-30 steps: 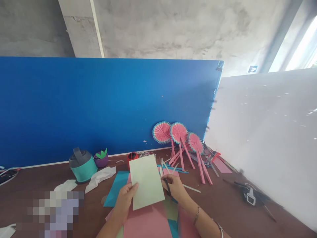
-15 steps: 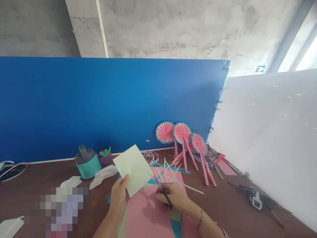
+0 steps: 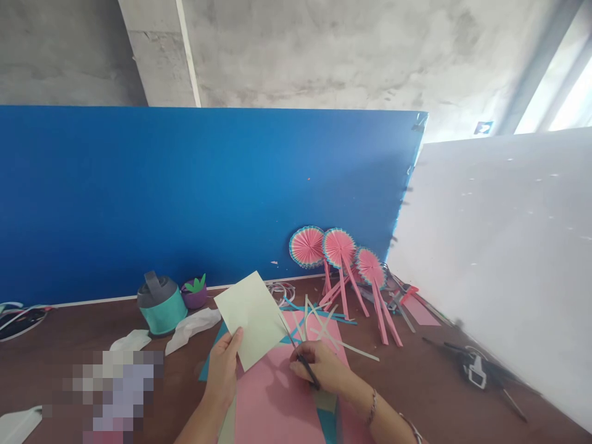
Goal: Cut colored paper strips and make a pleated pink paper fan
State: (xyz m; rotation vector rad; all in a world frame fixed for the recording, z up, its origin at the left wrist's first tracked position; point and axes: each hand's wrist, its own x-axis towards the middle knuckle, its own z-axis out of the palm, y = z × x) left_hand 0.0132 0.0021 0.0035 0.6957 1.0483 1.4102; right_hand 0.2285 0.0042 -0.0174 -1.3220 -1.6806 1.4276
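Pinched at its lower left edge, a pale cream sheet of paper [image 3: 251, 320] is held up by my left hand [image 3: 224, 361]. My right hand [image 3: 319, 367] grips a pair of scissors [image 3: 303, 359] with dark handles; the blades point up and left, close to the sheet's right edge. Whether the blades touch the paper I cannot tell. Beneath both hands lie pink sheets [image 3: 272, 401] over cream and blue ones. Several thin cream strips [image 3: 349, 350] and blue strips [image 3: 345, 319] are scattered just beyond my right hand.
Pink pleated paper fans [image 3: 340, 248] with long legs lean against the blue partition [image 3: 185, 185]. A teal pot-like container [image 3: 163, 311], a purple plant pot [image 3: 194, 299] and crumpled white tissue [image 3: 192, 327] stand or lie at left. A black cable with a grey buckle [image 3: 476, 373] rests at right.
The scissors' blades have swung slightly left toward the cream sheet's edge. The sheet has shifted a little. Both hands keep their grips.
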